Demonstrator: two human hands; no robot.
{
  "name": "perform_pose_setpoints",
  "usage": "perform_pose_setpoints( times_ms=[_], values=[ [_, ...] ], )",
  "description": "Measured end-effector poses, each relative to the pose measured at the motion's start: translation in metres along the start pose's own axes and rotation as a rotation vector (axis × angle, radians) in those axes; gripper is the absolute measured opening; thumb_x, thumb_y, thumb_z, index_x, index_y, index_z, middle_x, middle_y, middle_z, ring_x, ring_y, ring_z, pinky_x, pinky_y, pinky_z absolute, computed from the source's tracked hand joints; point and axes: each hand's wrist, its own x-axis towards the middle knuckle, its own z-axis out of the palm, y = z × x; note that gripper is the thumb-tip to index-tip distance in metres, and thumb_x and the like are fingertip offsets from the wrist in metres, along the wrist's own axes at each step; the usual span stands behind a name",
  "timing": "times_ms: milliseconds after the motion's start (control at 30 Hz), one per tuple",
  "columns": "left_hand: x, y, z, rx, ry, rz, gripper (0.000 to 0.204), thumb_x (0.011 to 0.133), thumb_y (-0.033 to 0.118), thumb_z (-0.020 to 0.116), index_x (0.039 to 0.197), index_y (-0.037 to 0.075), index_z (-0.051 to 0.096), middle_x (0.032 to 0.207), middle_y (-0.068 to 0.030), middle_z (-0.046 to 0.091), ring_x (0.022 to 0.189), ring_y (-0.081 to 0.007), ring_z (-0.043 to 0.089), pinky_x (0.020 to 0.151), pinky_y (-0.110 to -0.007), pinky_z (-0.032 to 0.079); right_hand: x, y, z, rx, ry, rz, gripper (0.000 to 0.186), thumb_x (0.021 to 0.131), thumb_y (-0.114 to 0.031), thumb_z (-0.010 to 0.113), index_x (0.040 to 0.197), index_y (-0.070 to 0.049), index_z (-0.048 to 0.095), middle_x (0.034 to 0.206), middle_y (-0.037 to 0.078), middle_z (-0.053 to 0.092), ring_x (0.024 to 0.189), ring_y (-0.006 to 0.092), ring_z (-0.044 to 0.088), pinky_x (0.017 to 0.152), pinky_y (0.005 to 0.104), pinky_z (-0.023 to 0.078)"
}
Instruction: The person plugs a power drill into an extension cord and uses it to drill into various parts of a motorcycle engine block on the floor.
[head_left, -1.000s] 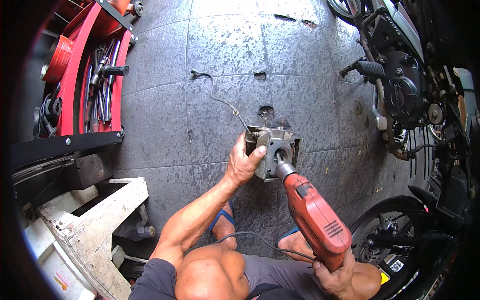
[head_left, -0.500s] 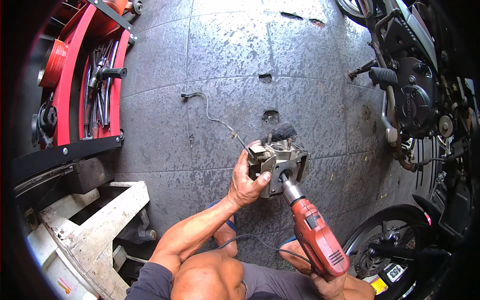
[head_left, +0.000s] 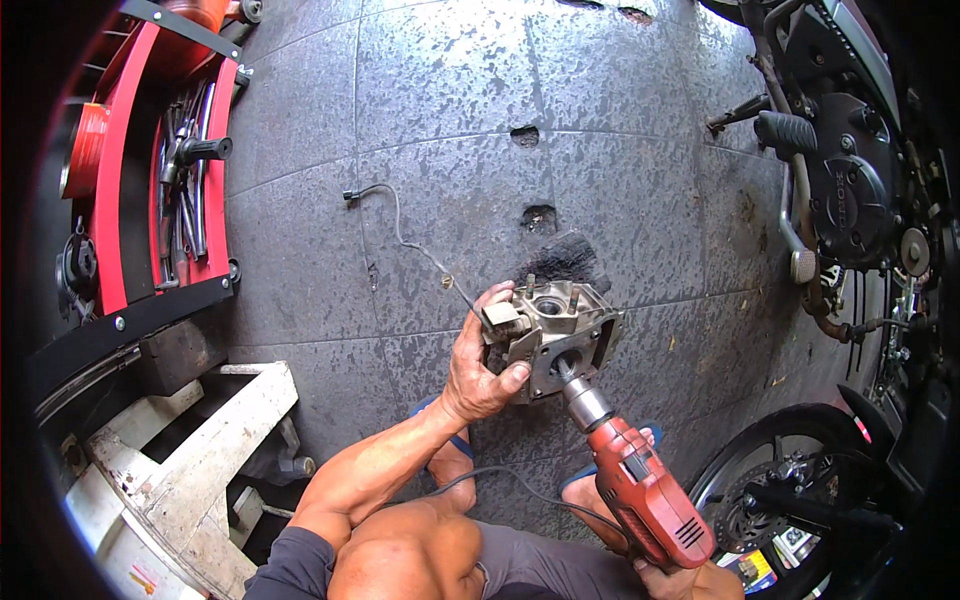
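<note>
A grey metal engine cylinder head (head_left: 585, 325) is held up in front of me, with studs on top and a round port facing me. My left hand (head_left: 478, 372) is closed round its left side, the thumb pressed near the port. A thin wire (head_left: 402, 228) with a small black connector trails from that side. My right hand (head_left: 668, 580) grips the rear handle of a red power drill (head_left: 648, 490); most of its fingers are hidden beneath the body. The drill's silver chuck (head_left: 588, 403) points up and left, and its tool tip sits in the port.
A red-and-black tool cart (head_left: 120, 180) holding several metal tools stands at left. Below it is a worn white stand (head_left: 215, 440). A motorcycle (head_left: 845, 190) is parked at right, near a disc-braked wheel (head_left: 740, 500). The drill's cord (head_left: 520, 478) crosses between my legs. Dark tiled floor (head_left: 450, 130) has holes.
The drill has drawn back slightly from the cylinder head, showing more of the tool between chuck and port. The cylinder head has tilted a little; both hands keep their holds. The whole view has shifted.
</note>
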Motion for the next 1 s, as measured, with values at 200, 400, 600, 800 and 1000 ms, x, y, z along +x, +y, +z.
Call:
perform_pose_setpoints(
  times_ms=[200,400,600,800,1000],
  values=[
    [-0.002,-0.010,-0.003,0.065,-0.021,0.068,0.095,0.080,0.057,0.076,0.145,-0.003,0.043,0.152,-0.0227,0.041,0.139,-0.0349,0.044,0.115,-0.045,0.036,-0.001,0.009,0.003,0.003,-0.007,-0.019,0.062,0.076,-0.011,0.082,0.132,0.002,0.058,0.121,0.013,0.067,0.108,0.0265,0.066,0.095,0.0379,0.052],
    [-0.002,-0.010,0.000,0.067,-0.031,0.083,0.096,0.079,0.059,0.076,0.144,-0.004,0.044,0.151,-0.0257,0.042,0.140,-0.0379,0.044,0.116,-0.047,0.035,-0.009,0.024,0.005,0.020,0.046,-0.062,0.062,0.077,-0.011,0.082,0.132,0.002,0.057,0.121,0.013,0.067,0.108,0.0263,0.066,0.095,0.0379,0.052],
    [-0.007,-0.013,-0.011,0.152,-0.055,0.121,0.098,0.078,0.059,0.077,0.146,-0.003,0.042,0.152,-0.0261,0.042,0.140,-0.0380,0.044,0.116,-0.048,0.035,-0.005,0.035,0.009,0.043,0.037,-0.085,0.062,0.077,-0.011,0.082,0.133,0.002,0.057,0.121,0.013,0.067,0.108,0.0261,0.066,0.095,0.0379,0.052],
    [-0.010,-0.017,-0.013,0.119,-0.062,0.109,0.099,0.077,0.057,0.080,0.148,-0.001,0.042,0.153,-0.0265,0.041,0.142,-0.0392,0.043,0.117,-0.049,0.034,-0.009,0.048,0.007,0.069,0.057,-0.091,0.062,0.077,-0.011,0.082,0.133,0.002,0.057,0.121,0.013,0.067,0.109,0.0258,0.066,0.095,0.0379,0.052],
    [-0.011,-0.018,-0.020,0.199,-0.104,0.202,0.098,0.077,0.055,0.080,0.148,0.000,0.043,0.152,-0.0268,0.042,0.142,-0.0403,0.043,0.118,-0.050,0.033,-0.012,0.053,0.010,0.076,0.073,-0.090,0.062,0.078,-0.011,0.082,0.133,0.002,0.057,0.121,0.012,0.067,0.109,0.0256,0.066,0.095,0.0379,0.052]
  ],
)
